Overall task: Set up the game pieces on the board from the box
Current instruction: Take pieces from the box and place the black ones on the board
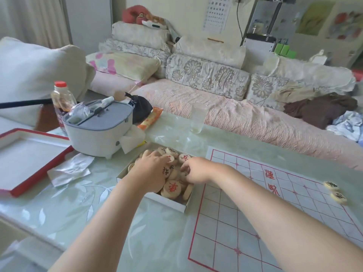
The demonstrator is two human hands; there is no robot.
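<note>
A shallow white box [167, 202] in the middle of the table holds several round wooden game pieces [172, 188] marked in red or black. Both hands are inside it. My left hand [151, 169] lies over the pile with fingers spread among the pieces. My right hand [193, 169] reaches in from the right, its fingertips curled down onto pieces; I cannot tell whether it holds one. Right of the box lies the paper board [255, 213] with a red grid. Two pieces [335, 191] sit at its far right edge.
A white and grey appliance [98, 132] stands behind the box, with a red-capped bottle [61, 97] beside it. The red-rimmed box lid [29, 160] lies at the left, crumpled paper [70, 169] next to it. A glass [198, 119] stands near the table's far edge. A sofa runs behind.
</note>
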